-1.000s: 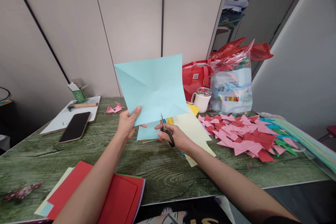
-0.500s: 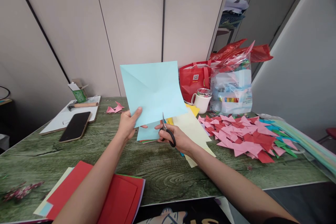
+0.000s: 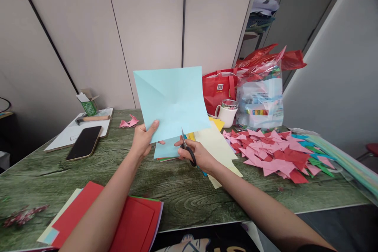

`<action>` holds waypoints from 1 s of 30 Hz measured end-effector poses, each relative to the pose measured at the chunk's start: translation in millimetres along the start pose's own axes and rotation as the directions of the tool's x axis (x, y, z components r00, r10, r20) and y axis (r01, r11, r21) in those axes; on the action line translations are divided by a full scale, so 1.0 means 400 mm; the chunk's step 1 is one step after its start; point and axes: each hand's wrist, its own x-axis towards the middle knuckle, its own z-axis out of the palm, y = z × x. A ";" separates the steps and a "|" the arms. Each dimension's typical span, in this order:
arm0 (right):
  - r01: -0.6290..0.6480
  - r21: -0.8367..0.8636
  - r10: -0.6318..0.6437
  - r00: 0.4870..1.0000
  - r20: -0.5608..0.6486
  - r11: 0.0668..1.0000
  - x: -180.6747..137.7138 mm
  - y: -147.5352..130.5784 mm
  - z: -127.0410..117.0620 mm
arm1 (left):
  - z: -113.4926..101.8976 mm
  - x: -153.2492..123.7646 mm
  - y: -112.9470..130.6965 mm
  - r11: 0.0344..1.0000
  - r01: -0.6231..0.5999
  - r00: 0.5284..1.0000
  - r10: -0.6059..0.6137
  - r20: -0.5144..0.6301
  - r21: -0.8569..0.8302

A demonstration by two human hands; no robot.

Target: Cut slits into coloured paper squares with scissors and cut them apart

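Observation:
Held up over the table is a light blue sheet of paper (image 3: 174,98), with a crease running from its upper left corner. My left hand (image 3: 145,138) pinches its lower left part, thumb on the near face. My right hand (image 3: 196,153) grips black-handled scissors (image 3: 189,151) with fingers in the loops. The blades point up at the sheet's bottom edge, with a blade tip showing in front of the paper. Below lie more light blue paper (image 3: 167,149) and pale yellow sheets (image 3: 221,147).
Red paper (image 3: 132,224) lies stacked near my left forearm. A phone (image 3: 84,142), a hammer (image 3: 96,118) and a small box (image 3: 88,104) are at left. Folded pink and red pieces (image 3: 274,151), a white mug (image 3: 227,113), a red bag (image 3: 217,90) and a plastic bag (image 3: 260,102) are at right.
The light blue sheet has shifted slightly up and its face has turned a little. My right hand and the scissors have moved slightly left along its bottom edge.

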 end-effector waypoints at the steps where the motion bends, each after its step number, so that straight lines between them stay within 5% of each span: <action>1: 0.002 -0.006 -0.002 1.000 -0.003 1.000 0.000 0.001 0.000 | 0.000 0.000 -0.001 1.000 -0.002 1.000 0.002 0.000 -0.002; 30: 0.086 -0.093 -0.092 0.994 -0.064 0.992 0.006 0.021 0.004 | 0.008 -0.004 0.007 1.000 -0.008 1.000 0.007 -0.014 -0.013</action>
